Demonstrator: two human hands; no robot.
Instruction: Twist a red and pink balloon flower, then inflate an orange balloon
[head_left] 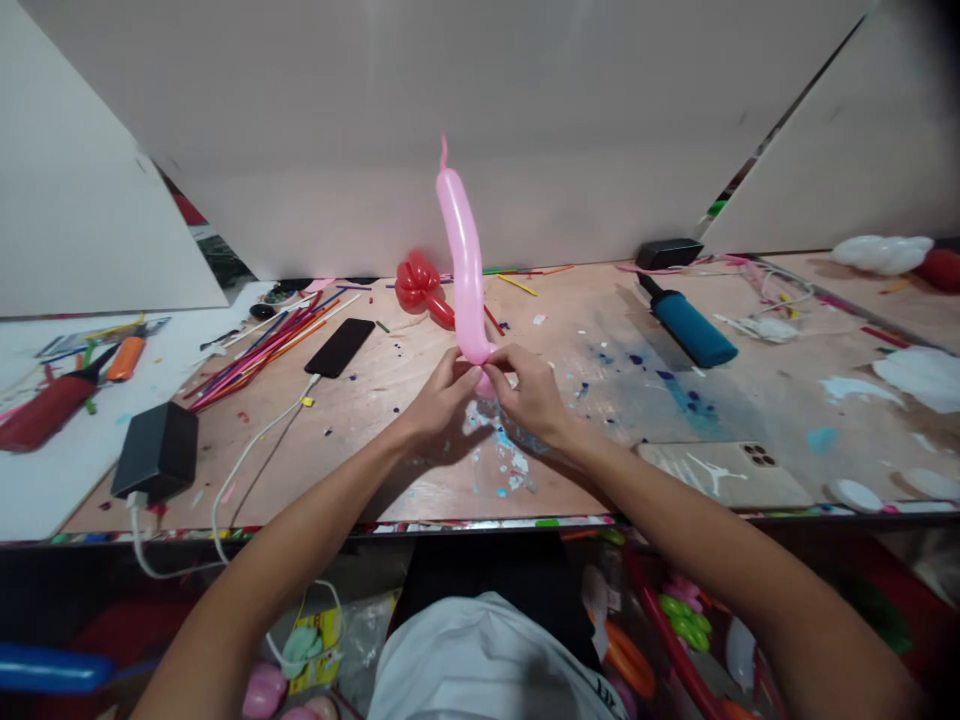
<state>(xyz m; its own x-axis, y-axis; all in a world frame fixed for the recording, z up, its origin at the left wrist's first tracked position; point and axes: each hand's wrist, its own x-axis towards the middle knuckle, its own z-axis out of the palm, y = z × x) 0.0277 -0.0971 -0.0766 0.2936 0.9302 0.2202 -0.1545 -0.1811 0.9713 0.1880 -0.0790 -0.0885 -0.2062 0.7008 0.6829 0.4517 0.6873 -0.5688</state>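
A long pink balloon (466, 260) stands nearly upright over the middle of the table, its thin uninflated tip at the top. Its lower end is pinched between my left hand (444, 393) and my right hand (527, 388), fingers closed from both sides. A small pink bulge shows just below my fingertips; the exact twist or knot there is hidden. Behind the balloon, a red twisted balloon (418, 284) with a short stem lies against the back panel.
Left on the table (375, 470) are uninflated balloons (266, 345), a black phone (341, 347) on a white cable and a black power block (156, 452). Right are a blue hand pump (690, 325) and a beige phone case (724, 475). A white panel (555, 130) rises behind.
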